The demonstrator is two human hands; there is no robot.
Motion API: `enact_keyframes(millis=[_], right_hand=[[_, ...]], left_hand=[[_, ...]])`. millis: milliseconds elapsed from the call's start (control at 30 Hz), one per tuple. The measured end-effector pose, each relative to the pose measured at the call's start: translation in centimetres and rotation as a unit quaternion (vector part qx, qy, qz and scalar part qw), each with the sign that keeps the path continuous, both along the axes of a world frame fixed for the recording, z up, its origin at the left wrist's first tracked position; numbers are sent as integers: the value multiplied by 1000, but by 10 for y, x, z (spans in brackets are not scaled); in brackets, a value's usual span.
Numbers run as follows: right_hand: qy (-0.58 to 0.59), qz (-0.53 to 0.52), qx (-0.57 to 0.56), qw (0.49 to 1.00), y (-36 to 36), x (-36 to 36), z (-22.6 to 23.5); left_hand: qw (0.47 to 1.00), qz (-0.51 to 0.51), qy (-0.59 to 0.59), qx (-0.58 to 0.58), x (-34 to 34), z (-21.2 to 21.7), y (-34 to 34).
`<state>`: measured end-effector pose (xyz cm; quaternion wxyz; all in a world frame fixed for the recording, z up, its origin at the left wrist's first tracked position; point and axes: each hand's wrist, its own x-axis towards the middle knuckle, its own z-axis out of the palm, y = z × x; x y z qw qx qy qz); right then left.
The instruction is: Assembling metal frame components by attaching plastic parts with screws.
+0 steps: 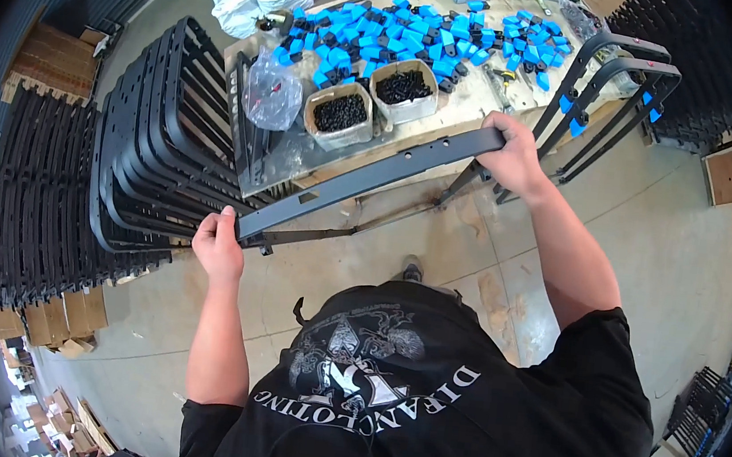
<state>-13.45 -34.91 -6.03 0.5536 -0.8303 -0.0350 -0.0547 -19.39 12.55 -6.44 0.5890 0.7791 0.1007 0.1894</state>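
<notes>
While both hands clamp its ends, the dark metal bar (369, 178) hangs level just in front of the desk (464, 105). Left hand (219, 246) grip closed round the near-left end, right hand (510, 159) grip closed round the far-right end. Stacked black frames (162, 136) left; two tubs of black screws (371, 100) and blue clips (423, 29) on the desk.

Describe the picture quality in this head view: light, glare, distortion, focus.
Head view: even, soft light with faint shadows on the floor; mild glare on the clear bag and a bright blown-out patch at the left rim; strong fisheye bend, so the frame stacks curve and corners go black; the centre is sharp, both hands on the grey bar crisp, edges softer.
</notes>
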Motion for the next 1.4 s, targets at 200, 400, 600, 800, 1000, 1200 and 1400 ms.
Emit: enact_keyframes(millis=[200, 400, 600, 800, 1000, 1200, 1400], right_hand=[[38, -35, 3, 999, -21, 65, -17], [40, -76, -54, 995, -12, 130, -28], [46, -112, -119, 985, 7, 174, -19], [-92, -221, -6, 971, 8, 149, -63], [230, -218, -71, 946, 19, 9, -191], [92, 61, -205, 973, 93, 90, -114], [113, 23, -437, 892, 109, 234, -132]], left_hand=[[999, -8, -6, 41, 79, -5, -21], [996, -22, 84, -11, 153, -2, -2], [995, -18, 49, 88, 192, -5, 6], [995, -25, 47, 79, 188, 0, -3], [995, -49, 33, 75, 191, 0, 1], [998, -29, 14, 58, 192, -10, 1], [998, 22, -12, 49, 195, -18, -6]])
